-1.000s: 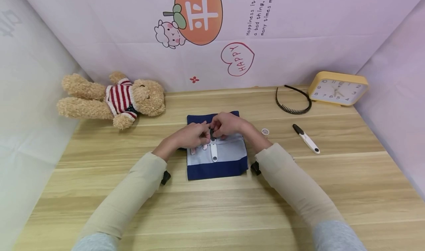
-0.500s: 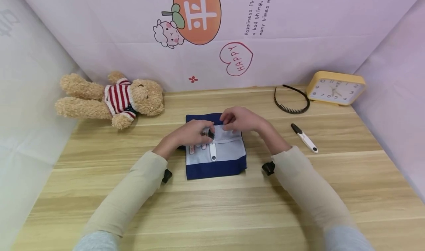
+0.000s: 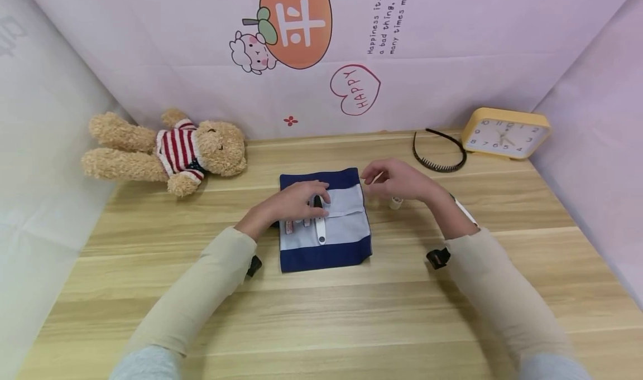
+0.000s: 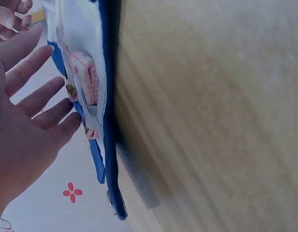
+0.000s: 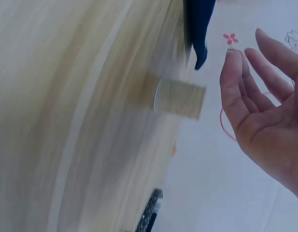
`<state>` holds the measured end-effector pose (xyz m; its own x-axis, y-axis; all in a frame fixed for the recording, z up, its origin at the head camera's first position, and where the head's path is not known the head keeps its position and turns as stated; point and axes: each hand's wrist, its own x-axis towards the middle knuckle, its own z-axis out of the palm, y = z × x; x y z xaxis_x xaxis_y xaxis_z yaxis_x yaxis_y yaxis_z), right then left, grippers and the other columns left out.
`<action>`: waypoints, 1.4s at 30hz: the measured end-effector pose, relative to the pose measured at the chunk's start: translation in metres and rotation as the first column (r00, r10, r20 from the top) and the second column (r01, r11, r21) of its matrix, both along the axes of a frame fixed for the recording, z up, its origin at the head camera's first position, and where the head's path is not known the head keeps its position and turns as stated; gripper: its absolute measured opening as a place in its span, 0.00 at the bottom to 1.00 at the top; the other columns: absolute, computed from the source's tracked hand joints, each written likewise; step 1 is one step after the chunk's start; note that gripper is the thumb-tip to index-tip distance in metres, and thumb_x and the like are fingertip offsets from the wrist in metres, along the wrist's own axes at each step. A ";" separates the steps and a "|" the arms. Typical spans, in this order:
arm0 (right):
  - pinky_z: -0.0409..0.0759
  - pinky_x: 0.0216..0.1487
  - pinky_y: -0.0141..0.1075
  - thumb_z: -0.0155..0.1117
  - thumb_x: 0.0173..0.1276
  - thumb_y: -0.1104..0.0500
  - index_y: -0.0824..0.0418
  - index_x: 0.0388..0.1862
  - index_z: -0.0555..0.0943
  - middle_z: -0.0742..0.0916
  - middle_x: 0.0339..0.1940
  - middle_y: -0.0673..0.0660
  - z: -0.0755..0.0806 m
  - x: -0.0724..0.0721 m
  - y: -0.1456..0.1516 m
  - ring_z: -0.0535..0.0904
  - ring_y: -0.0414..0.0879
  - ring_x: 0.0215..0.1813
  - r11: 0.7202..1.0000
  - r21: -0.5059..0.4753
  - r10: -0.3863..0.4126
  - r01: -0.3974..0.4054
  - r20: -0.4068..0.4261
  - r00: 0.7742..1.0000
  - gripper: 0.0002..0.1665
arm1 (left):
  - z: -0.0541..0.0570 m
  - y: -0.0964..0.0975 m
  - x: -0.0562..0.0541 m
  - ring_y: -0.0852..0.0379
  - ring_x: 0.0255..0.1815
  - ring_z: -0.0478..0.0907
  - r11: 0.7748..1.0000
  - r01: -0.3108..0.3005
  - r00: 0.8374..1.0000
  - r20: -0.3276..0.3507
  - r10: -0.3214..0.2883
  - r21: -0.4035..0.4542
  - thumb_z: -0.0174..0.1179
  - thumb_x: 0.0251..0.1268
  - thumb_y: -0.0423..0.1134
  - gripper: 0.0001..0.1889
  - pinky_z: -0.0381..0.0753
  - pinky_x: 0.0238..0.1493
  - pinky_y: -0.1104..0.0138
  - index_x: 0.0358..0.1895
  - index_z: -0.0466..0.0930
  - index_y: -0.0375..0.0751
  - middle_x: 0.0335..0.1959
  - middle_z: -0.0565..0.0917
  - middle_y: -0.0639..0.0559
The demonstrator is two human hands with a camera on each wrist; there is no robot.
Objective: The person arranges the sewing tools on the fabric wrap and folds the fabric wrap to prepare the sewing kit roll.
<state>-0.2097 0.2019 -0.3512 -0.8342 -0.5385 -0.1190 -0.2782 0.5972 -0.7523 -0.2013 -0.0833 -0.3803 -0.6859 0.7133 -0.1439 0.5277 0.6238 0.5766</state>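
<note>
My left hand (image 3: pixel 300 201) is over the navy and pale grey fabric pouch (image 3: pixel 321 259), its fingers relaxed and holding nothing. Under its fingertips, a slim white tool with a black end (image 3: pixel 321 232) lies in the pouch, partly hidden. Folded pink-and-white printed strips, like tape measure (image 4: pixel 85 77), sit in a pocket in the left wrist view. Just right of the pouch hovers my right hand (image 3: pixel 397 180), fingers loosely bent with nothing between them. Below it a small spool of beige thread (image 5: pixel 180 99) stands on the table, apart from the fingers.
A second white tool (image 3: pixel 466 212) lies mostly hidden behind the right forearm. Further back are a dark toothed headband (image 3: pixel 441 167) and a yellow clock (image 3: pixel 506 134). A teddy bear (image 3: pixel 176 148) lies at the back left of the wooden table (image 3: pixel 321 324).
My right hand has left the black end of the white tool and moved right, off the pouch to above the spool. My left hand stays over the pouch, its fingers loosened.
</note>
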 end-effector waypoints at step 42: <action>0.81 0.40 0.38 0.74 0.67 0.59 0.64 0.45 0.82 0.85 0.40 0.56 -0.016 0.004 0.060 0.81 0.49 0.42 0.994 0.108 -0.013 0.000 0.120 0.993 0.13 | -0.008 0.008 0.000 0.47 0.82 0.44 0.999 -0.008 0.997 0.075 0.010 -0.033 0.67 0.69 0.42 0.04 0.44 0.78 0.46 0.39 0.83 0.48 0.79 0.61 0.47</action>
<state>-0.2059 0.2621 -0.3670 -0.8135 -0.5119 -0.2760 -0.1851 0.6779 -0.7115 -0.2013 -0.0748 -0.3884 -0.6789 0.7010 -0.2182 0.4779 0.6476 0.5935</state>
